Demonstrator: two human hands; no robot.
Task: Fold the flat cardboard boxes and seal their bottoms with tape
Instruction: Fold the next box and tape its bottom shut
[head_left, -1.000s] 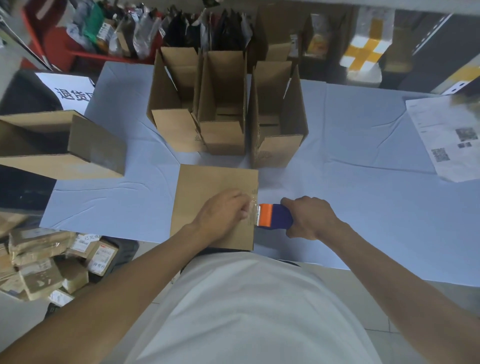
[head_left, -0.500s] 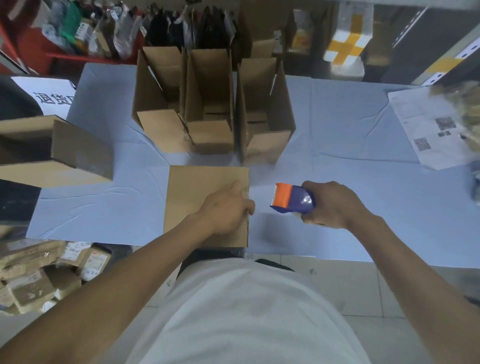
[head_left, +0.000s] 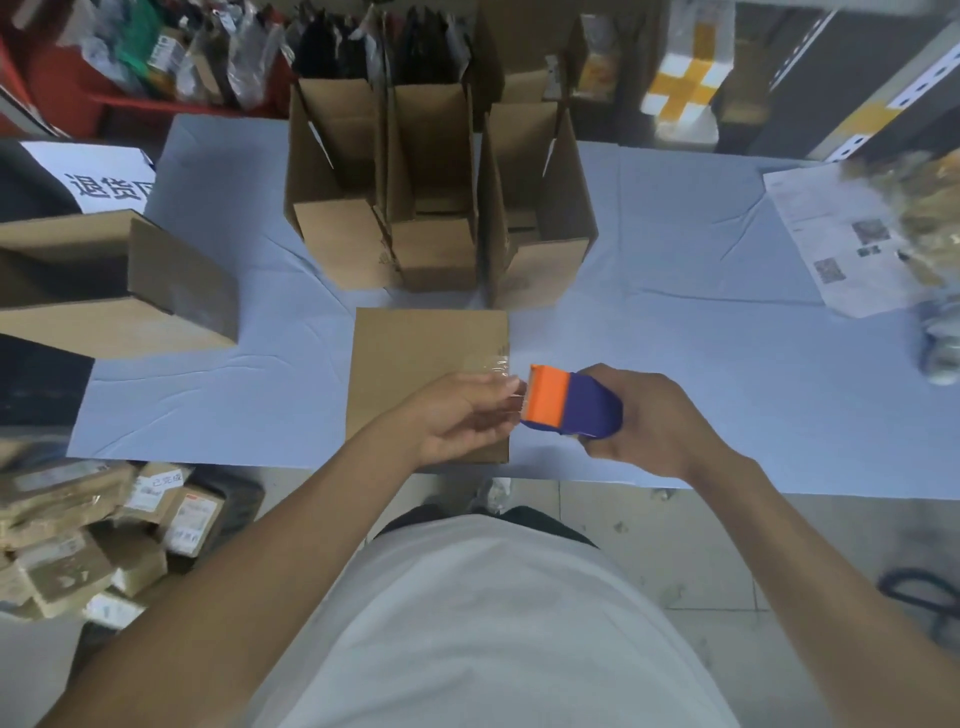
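Observation:
A brown cardboard box (head_left: 415, 353) stands bottom-up at the table's near edge, with clear tape showing at its right edge. My right hand (head_left: 649, 421) grips a purple tape dispenser (head_left: 571, 402) with an orange blade guard, just right of the box. My left hand (head_left: 462, 410) hovers over the box's near right corner, its fingertips pinching the loose end of the clear tape at the dispenser's blade. Three folded boxes (head_left: 436, 208) stand open side by side behind it.
A light blue cloth (head_left: 675, 312) covers the table. A large open box (head_left: 104, 280) lies on its side at the left. Printed sheets (head_left: 841, 244) lie at the far right. Taped parcels (head_left: 78, 535) are piled on the floor at the left.
My right hand lifted the dispenser off the box's right edge and brought it back towards my left hand. My left hand rose from the box top and now pinches the tape end.

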